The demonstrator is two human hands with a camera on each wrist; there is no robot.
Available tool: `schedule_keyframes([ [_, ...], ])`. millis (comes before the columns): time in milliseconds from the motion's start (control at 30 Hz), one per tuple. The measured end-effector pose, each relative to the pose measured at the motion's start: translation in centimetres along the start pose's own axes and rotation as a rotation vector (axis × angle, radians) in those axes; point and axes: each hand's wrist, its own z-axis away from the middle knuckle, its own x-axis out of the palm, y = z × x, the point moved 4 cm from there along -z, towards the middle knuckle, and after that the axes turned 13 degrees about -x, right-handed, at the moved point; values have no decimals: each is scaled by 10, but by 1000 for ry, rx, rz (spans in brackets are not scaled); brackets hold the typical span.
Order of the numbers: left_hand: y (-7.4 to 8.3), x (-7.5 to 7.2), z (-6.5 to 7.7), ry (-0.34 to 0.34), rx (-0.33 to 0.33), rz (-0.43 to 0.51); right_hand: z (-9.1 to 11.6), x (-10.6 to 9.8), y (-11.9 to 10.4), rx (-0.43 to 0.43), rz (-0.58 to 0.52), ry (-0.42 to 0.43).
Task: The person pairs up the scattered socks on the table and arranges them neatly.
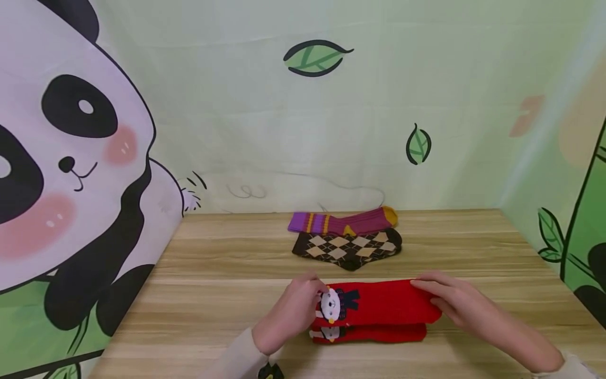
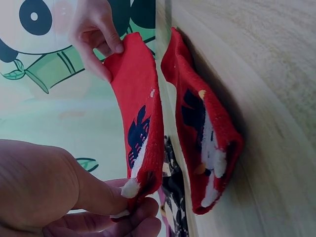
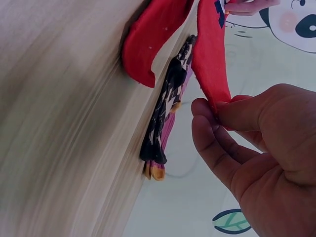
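Observation:
A red sock [image 1: 383,302] with a white bear face and dark figure near its cuff is stretched between both hands, raised off the table. My left hand [image 1: 295,308] pinches its cuff end, thumb against fingers in the left wrist view. At the other end my right hand [image 1: 454,297] pinches the toe between thumb and fingertips, as the right wrist view shows. A matching red sock [image 2: 202,133] lies on the table just below the raised one, apart from it and touched by neither hand.
Behind the red socks lie a black and tan argyle sock [image 1: 347,249] and a purple and maroon sock [image 1: 341,222] with yellow toe, side by side. The wooden table [image 1: 227,252] meets a panda-printed backdrop [image 1: 227,105]. A small dark object [image 1: 271,371] shows at the front edge.

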Motion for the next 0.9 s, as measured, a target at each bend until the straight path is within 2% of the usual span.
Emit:
schedule_keyframes([
  [367,-8,6,5,-26,-20,-12,-2,6,-3,8,-38,-2],
  [667,-13,11,7,-53,-39,6,0,12,-6,-34,-28,32],
  [900,-17,18,7,-70,-59,6,2,18,-7,-33,-47,25],
])
